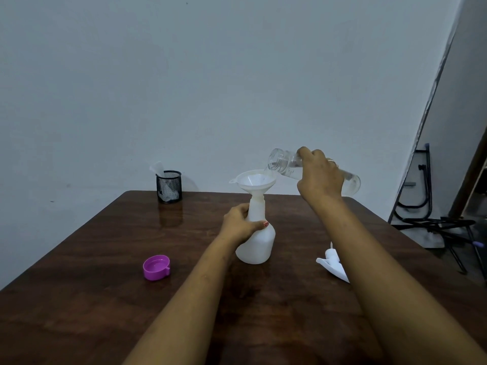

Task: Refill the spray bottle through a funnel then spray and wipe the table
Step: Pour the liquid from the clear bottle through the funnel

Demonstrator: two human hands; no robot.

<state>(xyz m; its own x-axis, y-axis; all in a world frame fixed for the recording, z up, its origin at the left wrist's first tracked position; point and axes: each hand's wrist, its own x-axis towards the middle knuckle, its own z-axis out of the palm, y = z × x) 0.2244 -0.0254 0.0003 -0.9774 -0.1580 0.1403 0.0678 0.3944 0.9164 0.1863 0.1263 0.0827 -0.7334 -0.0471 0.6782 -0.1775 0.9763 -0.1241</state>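
In the head view, the white spray bottle (257, 241) stands upright on the table (105, 259), directly under and inside the grip of the left hand (241, 223). We judge it light and thin-walled, a soft plastic that would dent if squeezed, and top-heavy with the funnel (254, 181) seated in its mouth just above that hand. The narrow neck is the sensible place to hold it, and that is where we have it: fingers and thumb curl round the neck, above the wide belly.

The right hand (319, 175) is up and to the right of the funnel, clamped round the middle of a clear bottle (286, 164). The bottle is tipped nearly flat, its open mouth over the funnel's rim. We take it for smooth and possibly slick when wet, so a full wrap round the body suits it. A little clear liquid shows inside; whether a stream is falling we cannot tell for certain.

Below the right forearm lies the white trigger head (332, 262), off the bottle. A purple cap (156, 267) sits well to the left of the left hand, and a mesh cup (169, 186) stands beyond it near the table's far edge.
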